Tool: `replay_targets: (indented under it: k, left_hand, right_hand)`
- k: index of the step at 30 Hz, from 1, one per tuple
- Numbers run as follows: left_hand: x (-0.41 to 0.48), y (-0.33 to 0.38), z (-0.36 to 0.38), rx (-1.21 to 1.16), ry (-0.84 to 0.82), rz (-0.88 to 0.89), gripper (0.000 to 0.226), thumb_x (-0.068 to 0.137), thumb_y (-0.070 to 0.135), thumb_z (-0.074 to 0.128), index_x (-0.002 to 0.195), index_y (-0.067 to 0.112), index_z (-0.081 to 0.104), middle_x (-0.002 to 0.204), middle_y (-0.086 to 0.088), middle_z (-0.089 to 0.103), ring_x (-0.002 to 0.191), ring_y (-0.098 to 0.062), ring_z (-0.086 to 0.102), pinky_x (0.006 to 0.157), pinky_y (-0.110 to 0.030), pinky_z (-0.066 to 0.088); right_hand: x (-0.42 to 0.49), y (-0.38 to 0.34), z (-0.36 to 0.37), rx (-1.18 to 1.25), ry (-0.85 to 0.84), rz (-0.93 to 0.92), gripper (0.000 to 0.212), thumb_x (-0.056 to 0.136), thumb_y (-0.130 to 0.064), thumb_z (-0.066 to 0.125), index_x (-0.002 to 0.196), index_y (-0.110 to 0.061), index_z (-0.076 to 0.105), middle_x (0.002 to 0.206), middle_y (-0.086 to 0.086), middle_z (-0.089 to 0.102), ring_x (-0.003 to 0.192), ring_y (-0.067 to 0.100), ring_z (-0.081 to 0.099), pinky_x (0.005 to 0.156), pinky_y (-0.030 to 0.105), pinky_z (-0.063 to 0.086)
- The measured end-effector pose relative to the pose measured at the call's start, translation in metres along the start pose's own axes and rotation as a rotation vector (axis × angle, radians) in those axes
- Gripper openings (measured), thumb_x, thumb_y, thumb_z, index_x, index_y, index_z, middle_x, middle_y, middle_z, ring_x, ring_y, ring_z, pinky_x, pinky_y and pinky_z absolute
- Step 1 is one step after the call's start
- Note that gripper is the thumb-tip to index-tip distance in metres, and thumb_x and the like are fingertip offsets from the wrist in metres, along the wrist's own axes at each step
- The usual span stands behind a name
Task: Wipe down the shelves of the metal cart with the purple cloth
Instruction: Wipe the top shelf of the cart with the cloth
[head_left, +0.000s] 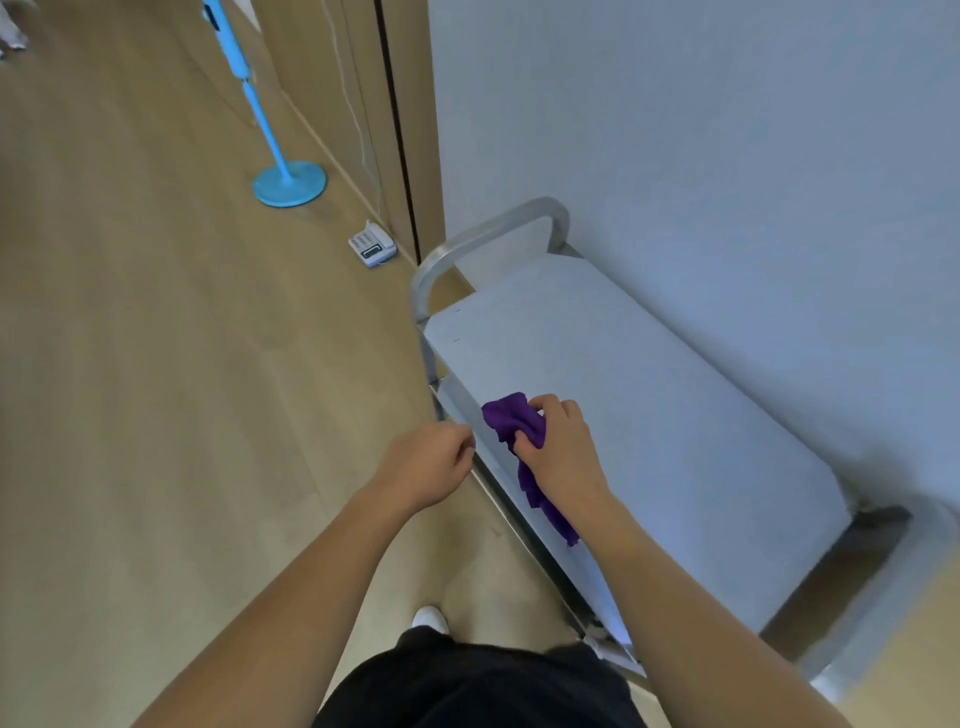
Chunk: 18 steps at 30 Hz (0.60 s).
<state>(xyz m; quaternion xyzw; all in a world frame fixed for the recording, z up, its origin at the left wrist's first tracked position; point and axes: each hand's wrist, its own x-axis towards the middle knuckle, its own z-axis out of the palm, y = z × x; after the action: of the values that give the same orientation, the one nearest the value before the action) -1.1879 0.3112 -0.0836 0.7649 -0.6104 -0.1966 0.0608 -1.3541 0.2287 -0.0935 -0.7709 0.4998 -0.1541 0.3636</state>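
The metal cart (649, 395) stands against the white wall, its flat top shelf facing me and a curved handle (483, 239) at its far end. My right hand (561, 447) grips the bunched purple cloth (511, 418) near the shelf's left front edge; a tail of the cloth trails back under my wrist. Just left of the cart's edge, over the floor, my left hand (426, 462) hovers with its fingers curled and nothing in it. A lower shelf shows as a thin strip below the top shelf's left edge.
Wooden floor spreads out to the left. A blue stand with a round base (288, 182) rises at the back. A small white device (371, 247) lies on the floor by a wooden door. My white shoe (430, 618) shows below.
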Motion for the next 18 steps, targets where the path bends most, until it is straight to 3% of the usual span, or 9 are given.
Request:
replay_targets:
  k: [13, 18]
  left_hand:
    - [0.135, -0.054, -0.021, -0.01, -0.096, 0.079, 0.022, 0.097, 0.026, 0.043, 0.101, 0.019, 0.064, 0.095, 0.005, 0.066, 0.081, -0.015, 0.06, 0.067, -0.032, 0.05]
    - [0.175, -0.079, -0.029, 0.019, -0.135, 0.071, 0.021, 0.096, 0.025, 0.043, 0.102, 0.021, 0.063, 0.095, 0.007, 0.066, 0.081, -0.015, 0.06, 0.068, -0.031, 0.05]
  right_hand:
    - [0.127, -0.001, 0.023, -0.095, 0.043, 0.078, 0.035, 0.089, -0.019, 0.063, 0.122, -0.013, 0.052, 0.114, 0.009, 0.05, 0.095, 0.023, 0.054, 0.079, 0.026, 0.047]
    - [0.16, -0.005, 0.038, -0.113, 0.001, 0.135, 0.035, 0.092, -0.019, 0.06, 0.125, -0.016, 0.05, 0.12, 0.008, 0.048, 0.103, 0.024, 0.051, 0.088, 0.031, 0.049]
